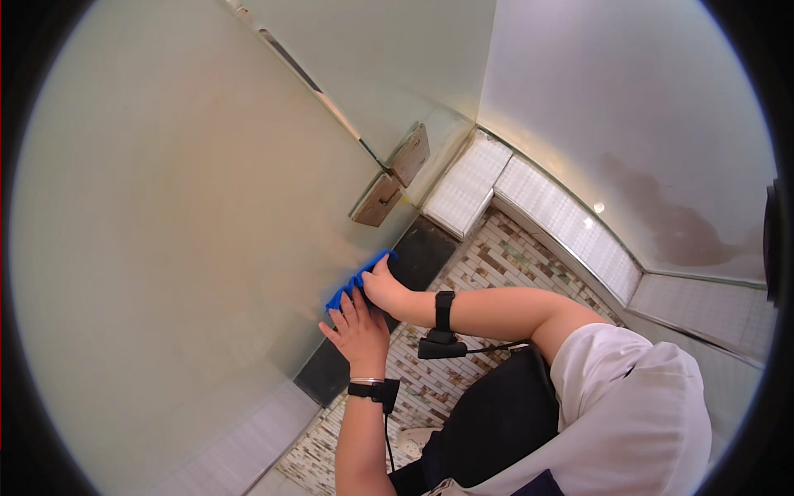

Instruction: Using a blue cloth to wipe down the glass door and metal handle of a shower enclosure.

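Note:
A bunched blue cloth (357,279) lies against the lower edge of a large glass panel (182,223), just above a dark sill strip (423,250). My right hand (387,293) grips the cloth's upper part, with its thumb and fingers bent over it. At the cloth's lower end, my left hand (361,337) has its fingers stretched and spread. Some of those fingertips touch the cloth; its thumb is hidden. Each wrist wears a black strap with a small cabled box, and a thin bangle (367,380) circles the left one.
Above the hands, a square metal hinge plate (379,198) sits on the glass, reached by a slim metal bar (310,83). White tiled ledges (571,223) border the mosaic floor (525,248). A pale wall panel (628,107) with a brownish patch rises at right.

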`<act>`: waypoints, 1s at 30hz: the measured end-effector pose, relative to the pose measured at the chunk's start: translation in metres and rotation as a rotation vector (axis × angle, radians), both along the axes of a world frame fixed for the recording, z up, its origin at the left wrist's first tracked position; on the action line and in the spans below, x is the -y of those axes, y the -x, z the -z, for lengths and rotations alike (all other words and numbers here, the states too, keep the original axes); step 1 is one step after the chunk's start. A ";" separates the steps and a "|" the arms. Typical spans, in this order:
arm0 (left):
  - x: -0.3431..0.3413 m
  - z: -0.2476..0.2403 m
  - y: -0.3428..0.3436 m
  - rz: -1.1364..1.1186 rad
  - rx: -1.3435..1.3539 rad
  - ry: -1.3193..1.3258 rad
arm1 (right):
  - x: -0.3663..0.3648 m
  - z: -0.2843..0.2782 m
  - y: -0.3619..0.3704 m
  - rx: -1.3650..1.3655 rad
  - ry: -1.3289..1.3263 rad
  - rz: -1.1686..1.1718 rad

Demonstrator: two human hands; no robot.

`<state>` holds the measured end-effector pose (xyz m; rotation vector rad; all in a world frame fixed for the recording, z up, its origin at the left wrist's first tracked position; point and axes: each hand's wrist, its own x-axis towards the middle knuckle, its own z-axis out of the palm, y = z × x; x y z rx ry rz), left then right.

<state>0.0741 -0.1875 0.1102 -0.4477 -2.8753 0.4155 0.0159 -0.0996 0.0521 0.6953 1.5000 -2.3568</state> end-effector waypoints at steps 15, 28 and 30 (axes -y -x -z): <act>-0.019 -0.009 0.006 0.053 0.109 -0.139 | -0.049 -0.010 0.018 -0.125 -0.456 0.206; 0.001 0.003 -0.003 0.011 0.024 -0.170 | -0.007 -0.003 0.005 -0.068 -0.108 0.134; 0.010 0.011 -0.005 0.003 -0.017 -0.200 | 0.001 -0.018 -0.004 -0.346 -0.350 0.093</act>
